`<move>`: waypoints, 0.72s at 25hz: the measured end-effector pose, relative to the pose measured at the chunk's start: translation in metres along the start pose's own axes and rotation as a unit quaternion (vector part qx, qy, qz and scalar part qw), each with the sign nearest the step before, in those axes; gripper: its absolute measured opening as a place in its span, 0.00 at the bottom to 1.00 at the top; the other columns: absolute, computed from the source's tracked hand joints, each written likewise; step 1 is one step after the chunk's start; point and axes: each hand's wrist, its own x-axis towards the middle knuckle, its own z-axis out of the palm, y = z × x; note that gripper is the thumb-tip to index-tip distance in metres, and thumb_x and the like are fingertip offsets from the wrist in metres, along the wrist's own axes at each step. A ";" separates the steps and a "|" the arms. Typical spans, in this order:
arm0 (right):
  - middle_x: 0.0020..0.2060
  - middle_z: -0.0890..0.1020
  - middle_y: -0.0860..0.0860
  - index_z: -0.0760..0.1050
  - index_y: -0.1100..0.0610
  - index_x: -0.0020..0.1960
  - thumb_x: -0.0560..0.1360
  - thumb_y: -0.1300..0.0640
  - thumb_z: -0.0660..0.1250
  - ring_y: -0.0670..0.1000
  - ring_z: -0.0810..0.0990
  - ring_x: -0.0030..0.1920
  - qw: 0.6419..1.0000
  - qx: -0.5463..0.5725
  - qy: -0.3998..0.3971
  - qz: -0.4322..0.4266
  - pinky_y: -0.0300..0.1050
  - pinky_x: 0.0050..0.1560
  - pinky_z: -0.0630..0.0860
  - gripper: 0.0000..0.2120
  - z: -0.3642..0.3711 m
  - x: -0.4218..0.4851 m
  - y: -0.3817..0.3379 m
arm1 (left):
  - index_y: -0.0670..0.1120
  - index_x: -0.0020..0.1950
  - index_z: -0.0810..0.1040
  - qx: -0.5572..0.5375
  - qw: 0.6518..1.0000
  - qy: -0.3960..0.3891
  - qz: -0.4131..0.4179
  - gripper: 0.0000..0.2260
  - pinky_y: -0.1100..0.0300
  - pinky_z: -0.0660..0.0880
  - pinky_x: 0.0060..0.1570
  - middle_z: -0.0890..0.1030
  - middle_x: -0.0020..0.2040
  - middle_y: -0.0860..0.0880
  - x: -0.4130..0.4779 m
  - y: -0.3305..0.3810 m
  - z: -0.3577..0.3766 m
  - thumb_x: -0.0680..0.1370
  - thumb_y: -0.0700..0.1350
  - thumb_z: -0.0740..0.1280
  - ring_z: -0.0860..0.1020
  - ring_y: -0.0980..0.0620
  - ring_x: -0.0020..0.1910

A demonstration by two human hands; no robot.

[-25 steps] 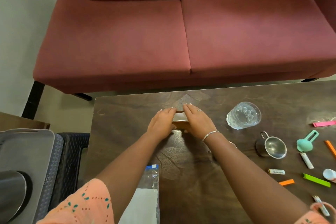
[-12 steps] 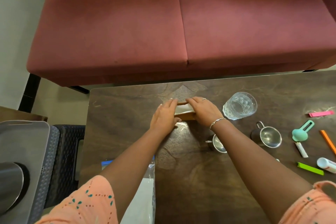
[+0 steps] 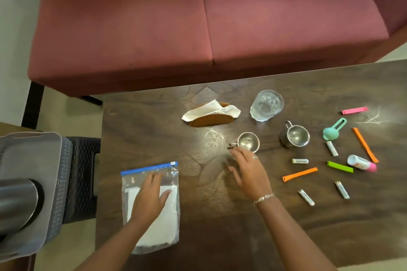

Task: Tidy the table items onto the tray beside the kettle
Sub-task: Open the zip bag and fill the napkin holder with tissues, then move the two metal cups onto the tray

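Note:
My left hand rests flat on a clear zip bag with a blue seal and white sheets inside, near the table's front left. My right hand hovers, blurred, with spread fingers just in front of a small steel cup. A wooden napkin holder with a white napkin stands free at the back. The grey tray lies left of the table with the steel kettle on it.
A glass tumbler, a second steel cup, a teal scoop, several coloured clips, batteries and a white-pink tube lie on the dark wooden table at the right. A red sofa stands behind it. A dark woven stool holds the tray.
Both hands have let go of the napkin holder and pulled back toward me. The left hand now lies on the zip bag; the right hand has moved to the small steel cup.

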 end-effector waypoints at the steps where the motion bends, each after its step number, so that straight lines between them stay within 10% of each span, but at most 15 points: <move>1: 0.51 0.80 0.61 0.77 0.65 0.54 0.64 0.66 0.73 0.60 0.81 0.50 1.000 0.002 -0.008 0.009 0.51 0.51 0.78 0.19 0.000 -0.018 0.005 | 0.46 0.67 0.67 0.009 1.000 0.000 -0.003 0.20 0.56 0.72 0.59 0.68 0.69 0.47 -0.009 0.004 0.005 0.77 0.47 0.65 0.69 0.48 0.66; 12: 0.45 0.81 0.59 0.79 0.63 0.48 0.64 0.75 0.66 0.62 0.79 0.46 0.992 -0.047 -0.012 0.118 0.52 0.42 0.77 0.15 -0.094 -0.028 0.138 | 0.45 0.66 0.69 -0.034 0.997 0.045 0.049 0.19 0.56 0.70 0.59 0.71 0.63 0.47 0.021 0.113 0.022 0.76 0.46 0.66 0.69 0.50 0.63; 18: 0.64 0.69 0.55 0.66 0.52 0.67 0.72 0.68 0.60 0.58 0.70 0.61 0.954 -0.187 -0.222 0.076 0.51 0.54 0.74 0.25 -0.098 0.053 0.179 | 0.49 0.70 0.63 -0.009 0.998 0.007 0.054 0.22 0.56 0.70 0.60 0.70 0.64 0.49 0.052 0.158 0.028 0.77 0.43 0.64 0.67 0.51 0.64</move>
